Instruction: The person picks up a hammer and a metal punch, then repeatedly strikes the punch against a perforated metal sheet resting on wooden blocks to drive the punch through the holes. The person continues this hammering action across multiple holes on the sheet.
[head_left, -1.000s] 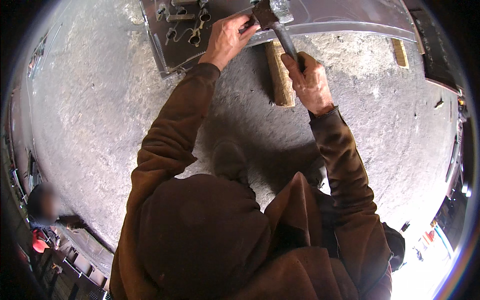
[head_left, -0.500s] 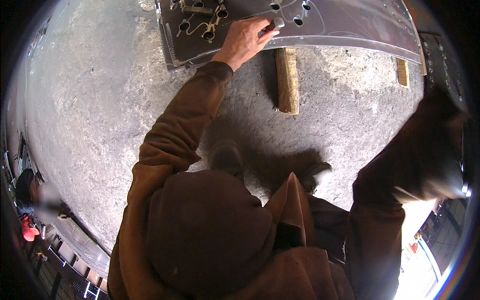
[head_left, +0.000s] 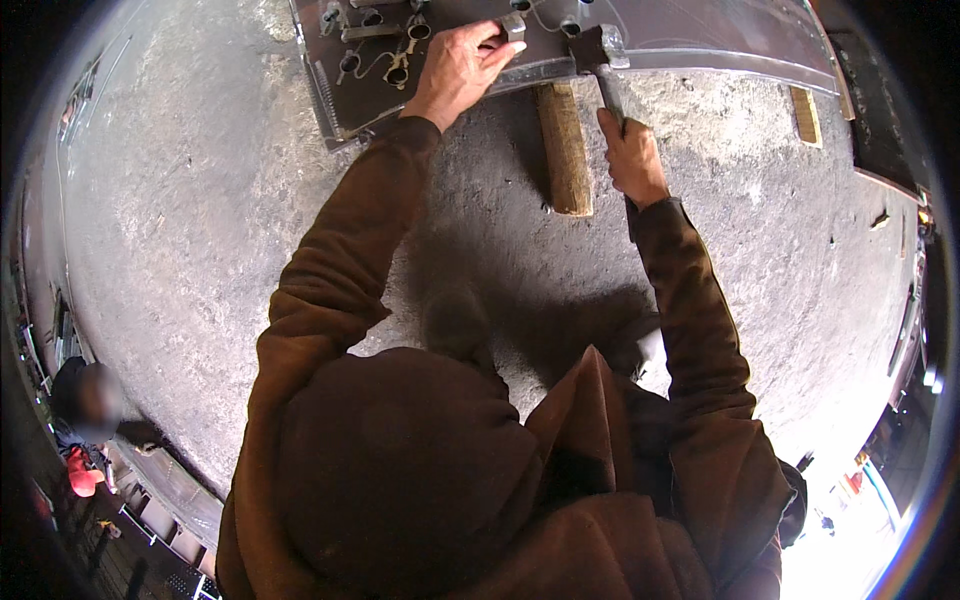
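My left hand point(head_left: 458, 72) is closed over the near side of a dark steel plate point(head_left: 690, 35), its fingers pinching a short, blunt-ended metal piece point(head_left: 514, 25). Whether that piece is a punch or a chisel I cannot tell. My right hand point(head_left: 635, 162) grips the handle of a hammer point(head_left: 598, 50). The hammer's head is over the plate's near edge, right of the metal piece and apart from it. Round holes with pale marks around them dot the plate, and small metal bits point(head_left: 368, 33) lie among the holes left of my left hand.
A wooden block point(head_left: 566, 155) juts toward me from under the plate, with another wood piece point(head_left: 806, 118) at its right end. Rough grey concrete point(head_left: 200, 200) spreads below. A person point(head_left: 85, 405) is at the far left beside a red object point(head_left: 83, 475).
My right arm has swung in from the far right, bringing the hammer over the plate's edge. The left hand, still pinching the metal piece, appears slightly farther left and up in view.
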